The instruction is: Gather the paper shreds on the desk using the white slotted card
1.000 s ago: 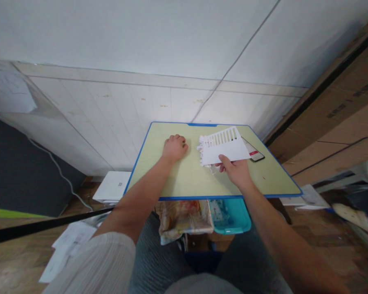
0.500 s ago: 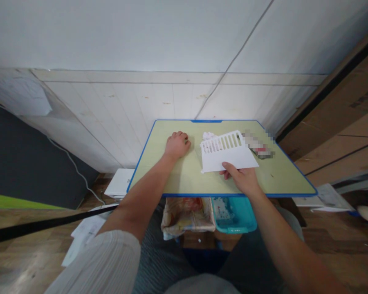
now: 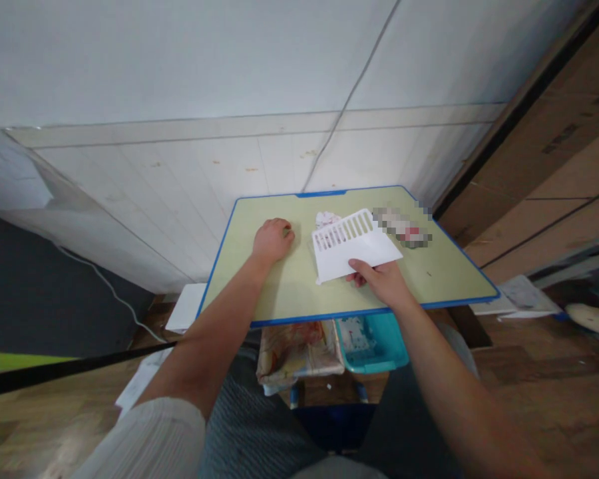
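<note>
My right hand (image 3: 379, 278) grips the lower edge of a white card (image 3: 357, 254), thumb on top and fingers beneath. Along its far side runs a row of long slots; the left ones show speckled greyish patterning, and the table shows through the right ones. A clear film edge appears at the card's left side. Left of the card, my left hand (image 3: 273, 239) rests low over the table (image 3: 239, 286) with curled fingers, thumb and index close together; anything between them is too small to make out. Crumpled white paper with reddish marks (image 3: 325, 219) lies behind the card.
A pixelated packet-like item (image 3: 402, 226) lies at the table's right. Below the front edge sit a cloth-lined basket (image 3: 299, 369) and a turquoise bin (image 3: 379, 362). The wall (image 3: 180, 173) stands behind, brown cartons (image 3: 534, 179) at right.
The view has shifted, so the table appears further left and slightly tilted. My left fingers have curled in more, the thumb closer to the index finger. The right hand still holds the card.
</note>
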The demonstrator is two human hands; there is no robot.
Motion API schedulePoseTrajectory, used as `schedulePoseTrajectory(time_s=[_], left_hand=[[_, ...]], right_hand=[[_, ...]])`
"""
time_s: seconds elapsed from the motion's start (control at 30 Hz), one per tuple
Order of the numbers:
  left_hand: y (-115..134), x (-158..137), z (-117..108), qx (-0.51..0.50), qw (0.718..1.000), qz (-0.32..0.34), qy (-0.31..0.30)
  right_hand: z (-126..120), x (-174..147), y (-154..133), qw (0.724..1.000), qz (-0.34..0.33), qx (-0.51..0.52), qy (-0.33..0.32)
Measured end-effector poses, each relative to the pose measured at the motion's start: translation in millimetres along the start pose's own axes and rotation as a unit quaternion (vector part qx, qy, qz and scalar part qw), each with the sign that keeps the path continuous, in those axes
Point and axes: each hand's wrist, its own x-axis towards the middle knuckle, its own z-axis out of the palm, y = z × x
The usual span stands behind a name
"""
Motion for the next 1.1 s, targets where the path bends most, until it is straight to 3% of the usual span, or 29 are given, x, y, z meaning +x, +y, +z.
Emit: schedulePoseTrajectory(time_s=[0.4,0.73,0.97,1.1], left_hand=[[7.3,-1.1,-4.0,0.066,0.998,0.0,0.0],[3.1,-8.3,-9.0,0.066,0.997,-0.032,0.006],[3.5,-13.9,-7.3,0.059,0.997,-0.041,0.01],[13.8,-39.1,-12.4,0.043,0.998,-0.033,0.006]], right_hand=[[-3.3,3.1,2.9,0.999,-0.016,0.023,-0.039],[2.8,4.4,4.0,0.999,-0.034,0.022,-0.009],[-32.0,-2.0,11.2,0.999,-0.044,-0.008,0.032],[-46.2,-9.0,13.4,0.994,-0.02,0.042,0.097]])
